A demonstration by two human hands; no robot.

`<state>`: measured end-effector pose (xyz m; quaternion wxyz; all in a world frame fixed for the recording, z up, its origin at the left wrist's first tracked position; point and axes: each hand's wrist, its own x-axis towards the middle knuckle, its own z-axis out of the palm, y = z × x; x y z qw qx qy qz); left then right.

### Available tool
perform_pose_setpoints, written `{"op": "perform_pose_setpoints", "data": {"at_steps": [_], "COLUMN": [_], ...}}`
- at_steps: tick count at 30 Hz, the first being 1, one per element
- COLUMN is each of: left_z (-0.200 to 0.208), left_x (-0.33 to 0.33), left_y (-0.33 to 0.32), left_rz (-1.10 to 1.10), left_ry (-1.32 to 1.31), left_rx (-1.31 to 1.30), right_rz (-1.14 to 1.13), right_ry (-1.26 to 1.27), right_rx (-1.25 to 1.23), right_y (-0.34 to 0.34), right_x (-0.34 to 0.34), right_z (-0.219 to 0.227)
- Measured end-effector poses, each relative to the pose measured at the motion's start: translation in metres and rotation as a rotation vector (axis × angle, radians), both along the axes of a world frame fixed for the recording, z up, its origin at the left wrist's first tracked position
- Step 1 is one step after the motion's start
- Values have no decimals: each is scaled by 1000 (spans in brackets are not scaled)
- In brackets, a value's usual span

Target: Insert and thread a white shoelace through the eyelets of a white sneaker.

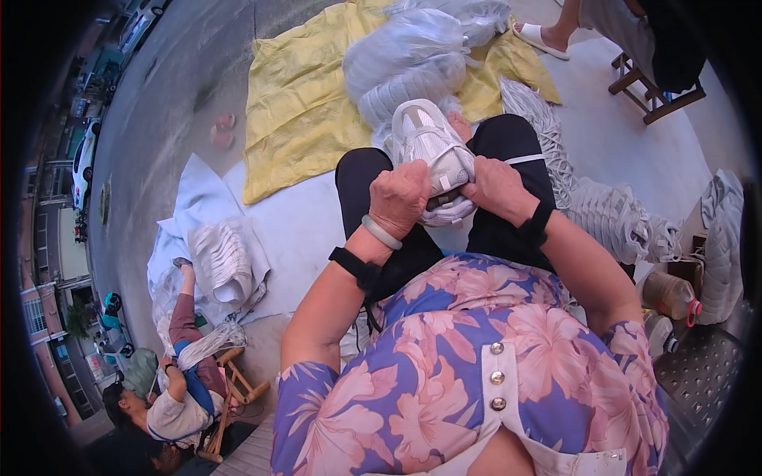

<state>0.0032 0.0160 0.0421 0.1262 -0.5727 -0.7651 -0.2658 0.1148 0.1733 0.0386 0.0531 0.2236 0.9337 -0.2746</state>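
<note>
Hands [402, 197] [500, 189] grip 1 white shoe [430, 144], apparently near its opening.

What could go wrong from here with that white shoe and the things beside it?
The white shoe could slip or twist if the left hand or right hand loosens, since both grip it near its opening.
The strands of the loose white laces near the right knee might snag or tangle.
A leg shift might disturb the row of shoe uppers nearby.
</note>
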Motion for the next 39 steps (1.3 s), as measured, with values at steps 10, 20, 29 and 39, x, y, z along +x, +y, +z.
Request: {"op": "perform_pose_setpoints", "data": {"at_steps": [10, 20, 29, 39], "left_z": [-4, 21, 10, 27], "left_x": [16, 7, -3, -16], "left_y": [-8, -5, 4, 14], "left_rz": [224, 50, 37, -14], "left_ry": [-338, -571, -704, -582], "left_rx": [-1, -43, 3, 162], "right_rz": [186, 208, 198, 23], "right_ry": [77, -108, 9, -167], "right_rx": [152, -283, -284, -922], "right_y": [3, 38, 21, 46], "right_x": [-4, 11, 29, 22], "right_z": [-4, 15, -37, 18]}}
